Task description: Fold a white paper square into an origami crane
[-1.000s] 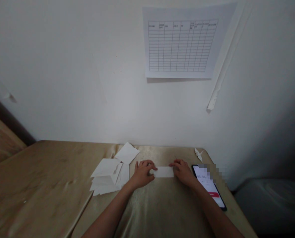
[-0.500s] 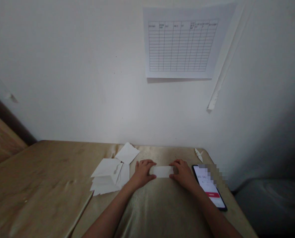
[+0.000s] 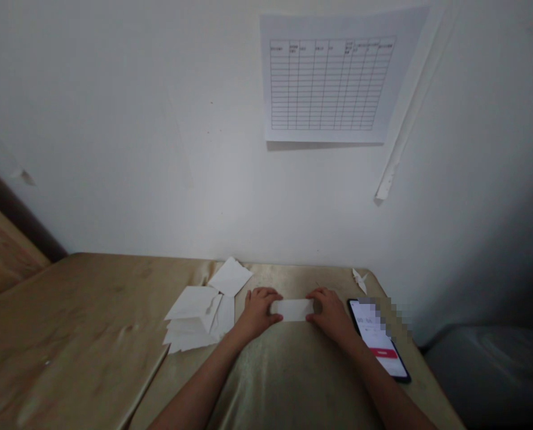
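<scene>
A folded white strip of paper (image 3: 292, 309) lies on the tan tablecloth (image 3: 288, 376) near the wall. My left hand (image 3: 256, 312) pinches its left end with curled fingers. My right hand (image 3: 330, 311) pinches its right end the same way. Both hands rest on the cloth with the strip stretched between them.
A loose pile of white paper sheets (image 3: 199, 316) lies left of my left hand. A lit phone (image 3: 378, 343) lies right of my right hand. A small folded paper crane (image 3: 359, 278) sits near the wall. A printed grid sheet (image 3: 331, 80) hangs on the wall.
My hands have drawn slightly closer together on the strip and its visible length has shrunk a little. Nothing else moved.
</scene>
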### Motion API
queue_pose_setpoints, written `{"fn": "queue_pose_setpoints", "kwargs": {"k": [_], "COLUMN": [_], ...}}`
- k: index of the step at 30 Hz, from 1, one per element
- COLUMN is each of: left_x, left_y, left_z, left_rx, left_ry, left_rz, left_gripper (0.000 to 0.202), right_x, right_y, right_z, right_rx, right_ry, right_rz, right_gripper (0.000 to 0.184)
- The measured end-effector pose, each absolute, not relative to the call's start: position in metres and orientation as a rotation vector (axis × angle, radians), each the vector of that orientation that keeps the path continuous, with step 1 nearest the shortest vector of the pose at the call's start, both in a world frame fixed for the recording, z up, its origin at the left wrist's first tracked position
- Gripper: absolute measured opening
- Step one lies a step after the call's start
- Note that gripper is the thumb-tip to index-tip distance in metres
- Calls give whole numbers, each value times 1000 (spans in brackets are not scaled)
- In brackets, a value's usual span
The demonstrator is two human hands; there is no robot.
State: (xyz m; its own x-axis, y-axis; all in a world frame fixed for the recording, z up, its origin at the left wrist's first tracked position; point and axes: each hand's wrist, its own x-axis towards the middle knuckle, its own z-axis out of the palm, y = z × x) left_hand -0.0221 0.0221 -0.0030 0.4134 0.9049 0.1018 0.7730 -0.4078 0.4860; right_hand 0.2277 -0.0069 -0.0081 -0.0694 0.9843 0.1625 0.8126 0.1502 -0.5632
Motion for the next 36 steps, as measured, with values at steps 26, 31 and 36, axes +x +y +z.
{"fn": "queue_pose_setpoints", "kwargs": {"k": [26, 31, 36], "left_x": [-20, -20, -21], "left_y": [21, 19, 20], "left_z": [3, 6, 3], "left_rx": [2288, 2298, 2341], "left_ry": [1261, 1249, 1292], "left_rz": [850, 896, 816], "left_gripper": [38, 28, 24], "right_x": [224, 224, 225], "right_y": [-9, -10, -10], "right_z": [0, 5, 4], "right_rx": [-1488, -1482, -1489], "right_ry": [-2019, -2030, -2061], "right_rz": [372, 351, 402], "right_gripper": [20, 17, 23]}}
